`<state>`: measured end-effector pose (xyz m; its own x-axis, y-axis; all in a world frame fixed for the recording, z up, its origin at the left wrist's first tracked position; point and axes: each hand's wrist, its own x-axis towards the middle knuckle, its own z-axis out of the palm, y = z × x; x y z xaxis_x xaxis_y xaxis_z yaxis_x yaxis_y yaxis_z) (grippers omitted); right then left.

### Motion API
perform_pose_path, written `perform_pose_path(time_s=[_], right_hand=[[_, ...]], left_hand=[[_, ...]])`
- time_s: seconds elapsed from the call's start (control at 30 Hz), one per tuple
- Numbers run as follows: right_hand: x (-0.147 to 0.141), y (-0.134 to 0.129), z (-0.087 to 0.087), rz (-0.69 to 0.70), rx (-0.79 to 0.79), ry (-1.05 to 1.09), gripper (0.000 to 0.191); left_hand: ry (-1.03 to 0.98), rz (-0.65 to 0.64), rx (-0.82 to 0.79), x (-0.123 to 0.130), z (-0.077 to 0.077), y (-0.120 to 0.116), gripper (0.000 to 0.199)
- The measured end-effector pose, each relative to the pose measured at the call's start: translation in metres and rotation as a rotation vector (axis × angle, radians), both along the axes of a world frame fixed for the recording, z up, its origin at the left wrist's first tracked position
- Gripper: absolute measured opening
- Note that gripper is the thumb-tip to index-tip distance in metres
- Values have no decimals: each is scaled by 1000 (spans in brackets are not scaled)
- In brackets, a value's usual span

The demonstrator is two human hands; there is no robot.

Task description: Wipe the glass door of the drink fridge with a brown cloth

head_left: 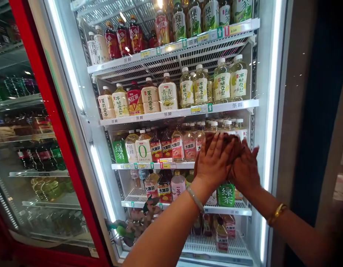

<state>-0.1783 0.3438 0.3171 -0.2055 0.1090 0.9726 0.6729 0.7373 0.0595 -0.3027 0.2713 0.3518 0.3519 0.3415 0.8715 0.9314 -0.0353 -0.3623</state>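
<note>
A bunched brown cloth (229,142) is between my two hands, in front of a lit drinks fridge. My left hand (212,163), a pale bangle at its wrist, lies over the cloth's left part with the fingers pointing up. At the cloth's right side, my right hand (246,168) grips its edge, and its wrist bears a gold bangle. Both hands seem to press the cloth on the fridge's glass door, though the contact itself is hidden. Behind them stand bottled drinks, partly covered by the hands, among them a green-labelled bottle (226,194).
Shelves (179,113) of bottled tea fill the fridge from top to bottom. To the left stands another fridge with a red frame (59,137). A leafy plant (138,224) shows low at the front left. A dark wall (313,111) is at the right.
</note>
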Motion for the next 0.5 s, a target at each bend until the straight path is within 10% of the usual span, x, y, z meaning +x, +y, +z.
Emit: perform_pose_path(time_s=[0.17,0.4,0.5], right_hand=[[-57,-31,-11,121,119,-82,28],[-106,-34,113,210,254,-78,35],[-86,-22,128,207,234,-69,30]], left_hand=[[-50,64,21,-67,-23,-37,75],[-178,142,151,-107,83,-39,66],[-182,130,152,-86,104,-28,71]])
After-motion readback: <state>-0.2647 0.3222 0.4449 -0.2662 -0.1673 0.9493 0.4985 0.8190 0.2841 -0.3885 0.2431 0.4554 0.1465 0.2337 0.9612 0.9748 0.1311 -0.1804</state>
